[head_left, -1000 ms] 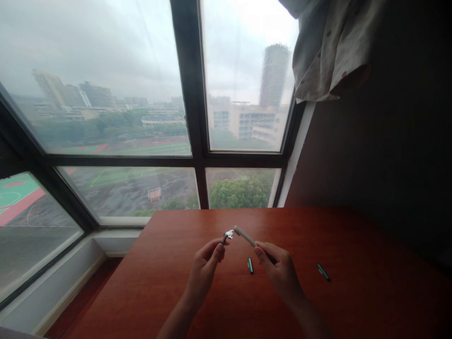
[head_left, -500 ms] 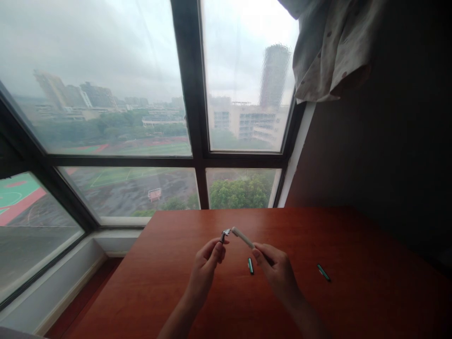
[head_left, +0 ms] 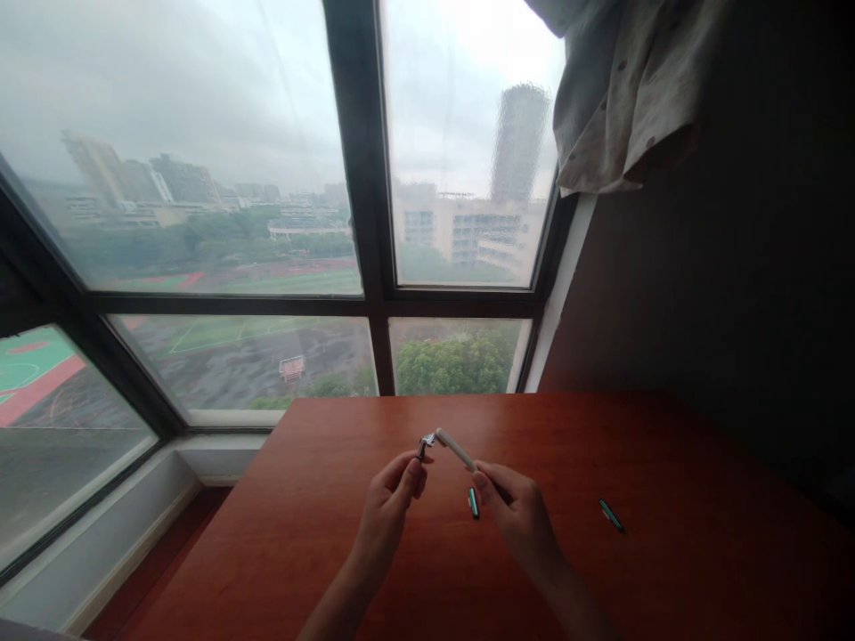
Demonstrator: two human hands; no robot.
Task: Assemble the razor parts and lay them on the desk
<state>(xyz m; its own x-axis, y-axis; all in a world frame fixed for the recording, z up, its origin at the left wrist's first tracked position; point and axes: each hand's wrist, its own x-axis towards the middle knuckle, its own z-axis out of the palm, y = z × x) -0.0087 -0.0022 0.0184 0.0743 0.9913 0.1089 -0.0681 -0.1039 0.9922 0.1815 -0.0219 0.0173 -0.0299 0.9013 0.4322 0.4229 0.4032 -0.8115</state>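
Over the table, my left hand (head_left: 394, 494) pinches a razor handle (head_left: 421, 450), whose silver head end points up and to the right. My right hand (head_left: 517, 507) is closed on a pale, slim toothbrush (head_left: 458, 448), tilted up toward the left. Its small bristled tip meets or nearly meets the razor's head; actual contact is too small to make out. Just left of my right fingers, a green-and-black razor cartridge (head_left: 474, 503) lies on the tabletop. A second razor cartridge (head_left: 611, 515) rests farther right, apart from both hands.
The reddish-brown wooden table (head_left: 280, 534) reaches toward a large window with dark frames (head_left: 378, 307). A pale spotted cloth (head_left: 621, 107) hangs at the upper right, beside a dark wall (head_left: 735, 267). A low white ledge (head_left: 153, 499) runs along the left.
My right hand has shifted slightly left, bringing the toothbrush tip closer to the razor head. My left hand and both cartridges look nearly unchanged.
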